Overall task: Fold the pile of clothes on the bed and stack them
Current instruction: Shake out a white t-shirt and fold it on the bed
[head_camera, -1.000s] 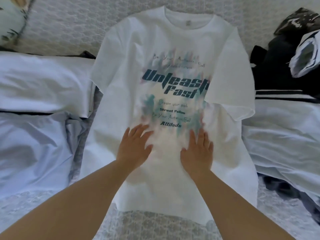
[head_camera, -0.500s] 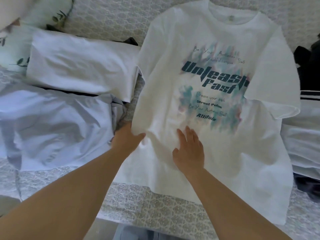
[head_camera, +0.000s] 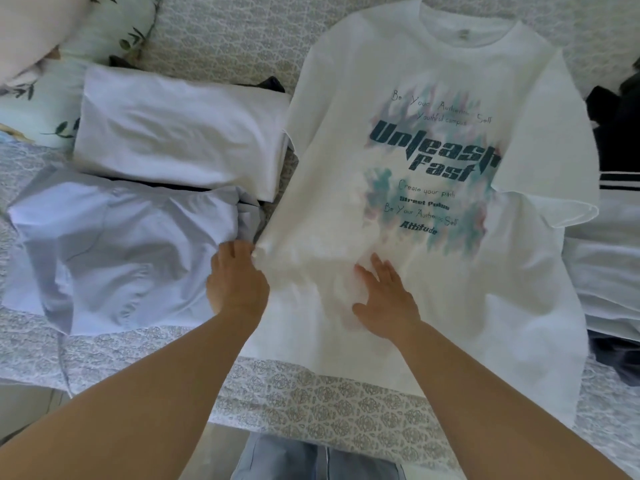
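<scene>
A white T-shirt (head_camera: 433, 292) with a teal "Unleash Fast" print lies face up and spread out on the patterned bed cover (head_camera: 329, 403). Its right sleeve is folded inward over the print's edge. My left hand (head_camera: 239, 282) is at the shirt's left side edge, fingers curled on the bunched hem there. My right hand (head_camera: 384, 299) rests flat on the lower front of the shirt, fingers straight and spread.
A folded white garment (head_camera: 180, 133) and a folded pale blue one (head_camera: 114, 251) lie to the left. Dark clothes (head_camera: 620, 133) and a white striped garment (head_camera: 616, 244) sit at the right. Floral pillows (head_camera: 41, 81) are at the far left.
My left hand slid from the shirt's middle to its left edge and took hold there. My right hand shifted slightly left on the shirt. The view swung left, showing the folded garments.
</scene>
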